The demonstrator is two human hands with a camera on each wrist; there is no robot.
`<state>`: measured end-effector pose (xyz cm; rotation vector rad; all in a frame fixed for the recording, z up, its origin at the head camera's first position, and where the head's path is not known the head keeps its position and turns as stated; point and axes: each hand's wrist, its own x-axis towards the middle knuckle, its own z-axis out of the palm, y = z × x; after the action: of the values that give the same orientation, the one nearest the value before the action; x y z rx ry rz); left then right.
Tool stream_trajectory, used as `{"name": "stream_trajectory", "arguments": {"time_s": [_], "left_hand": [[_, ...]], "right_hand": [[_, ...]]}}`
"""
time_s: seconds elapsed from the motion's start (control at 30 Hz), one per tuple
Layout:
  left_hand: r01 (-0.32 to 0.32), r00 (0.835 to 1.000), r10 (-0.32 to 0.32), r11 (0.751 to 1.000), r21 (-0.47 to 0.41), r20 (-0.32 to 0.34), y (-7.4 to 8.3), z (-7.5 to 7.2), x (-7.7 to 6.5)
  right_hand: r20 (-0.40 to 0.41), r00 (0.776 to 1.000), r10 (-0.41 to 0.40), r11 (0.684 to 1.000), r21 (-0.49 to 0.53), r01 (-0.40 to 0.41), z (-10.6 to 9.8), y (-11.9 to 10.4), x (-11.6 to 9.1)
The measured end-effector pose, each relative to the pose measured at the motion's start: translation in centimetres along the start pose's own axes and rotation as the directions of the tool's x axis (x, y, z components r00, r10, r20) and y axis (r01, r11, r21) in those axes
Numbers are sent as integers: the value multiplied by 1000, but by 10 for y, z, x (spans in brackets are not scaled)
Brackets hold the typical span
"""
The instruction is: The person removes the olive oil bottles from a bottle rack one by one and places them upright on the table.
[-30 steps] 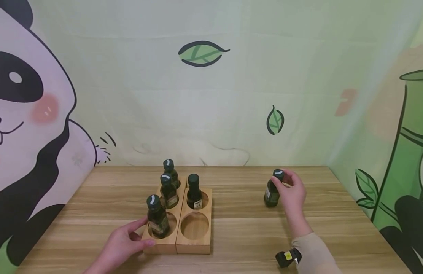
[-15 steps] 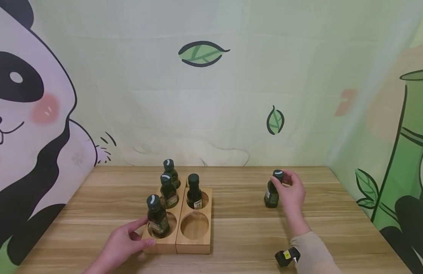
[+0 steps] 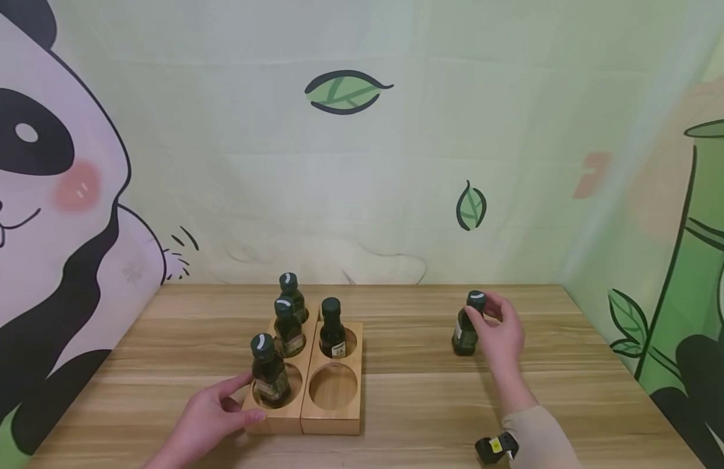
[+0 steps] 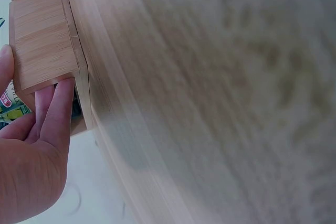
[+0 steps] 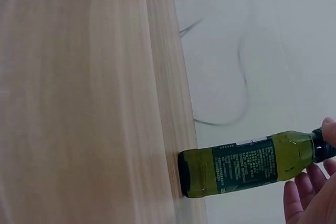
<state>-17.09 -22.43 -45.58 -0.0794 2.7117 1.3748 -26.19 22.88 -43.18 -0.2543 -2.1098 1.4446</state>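
Note:
At the right of the table my right hand (image 3: pixel 498 332) pinches a small green glass bottle (image 3: pixel 465 333) by its dark cap, thumb on one side and fingers on the other. The bottle is upright, its base at the table top. Its dark green printed label (image 5: pixel 244 165) shows in the right wrist view. My left hand (image 3: pixel 206 413) holds the near left corner of a wooden bottle rack (image 3: pixel 274 426), thumb at the front, index finger along the side. Three capped bottles stand in the rack's left block, the nearest bottle (image 3: pixel 270 378) beside my fingers.
Against the left block sits the rack's right block (image 3: pixel 331 426), with a slimmer dark bottle (image 3: pixel 333 332) in its back recess and bare wood in its front recess. A small black device (image 3: pixel 495 448) is at my right wrist. A printed cloth (image 3: pixel 397 163) hangs behind the table.
My right wrist and sleeve have shifted very slightly to the right, while the pinched bottle stays at its spot. The left hand and rack have not moved.

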Motion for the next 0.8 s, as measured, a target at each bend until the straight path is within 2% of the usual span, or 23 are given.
{"name": "stream_trajectory", "arguments": {"time_s": [0.13,0.43,0.8], "left_hand": [[6,1000,-5,1000,-6,2,-1,0,0],[18,1000,-18,1000,15,6,-2,0,2],[22,1000,-22,1000,18,3,-1,1,2]], "right_hand": [[-9,1000,5,1000,19,-5,-5,1,-5],[-16,999,-44,999,-4,44,-17,-1,-16],[7,996,-88,996,-27,88,-20,-11,-27]]}}
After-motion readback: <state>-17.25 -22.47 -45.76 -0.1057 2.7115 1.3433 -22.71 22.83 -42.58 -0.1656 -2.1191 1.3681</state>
